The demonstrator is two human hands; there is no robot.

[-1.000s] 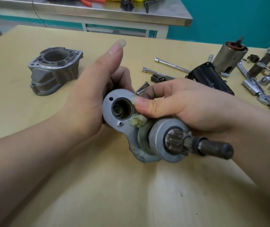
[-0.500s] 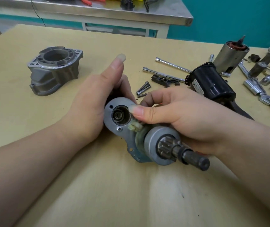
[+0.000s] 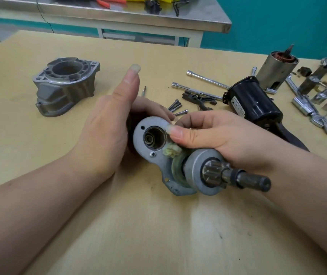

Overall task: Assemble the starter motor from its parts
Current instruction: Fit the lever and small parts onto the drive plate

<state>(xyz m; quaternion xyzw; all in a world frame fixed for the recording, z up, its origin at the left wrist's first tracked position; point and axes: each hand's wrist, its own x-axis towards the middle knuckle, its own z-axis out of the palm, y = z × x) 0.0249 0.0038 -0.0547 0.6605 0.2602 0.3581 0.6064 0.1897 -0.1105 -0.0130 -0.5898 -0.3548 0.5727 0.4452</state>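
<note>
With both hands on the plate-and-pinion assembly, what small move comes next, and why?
Probably free the right hand and reach for the black shift fork lying on the table: the plate's bore is open, greased beside the pinion, while the left hand steadies it.

The grey metal end plate with toothed pinion and dark shaft [image 3: 199, 175] is gripped by the left hand [image 3: 103, 132] and the right hand [image 3: 224, 139]. It has been tilted: the shaft tip, dipped low half a second ago, has been swung back up and farther from the grey cast aluminium housing [image 3: 65, 86]. Compared with a second ago, the black cylindrical motor body [image 3: 258, 104], the black fork-shaped lever [image 3: 198, 97] and the small bolts [image 3: 175, 107], all right of the housing, have been uncovered by the right hand. The left thumb has been lowered slightly.
</note>
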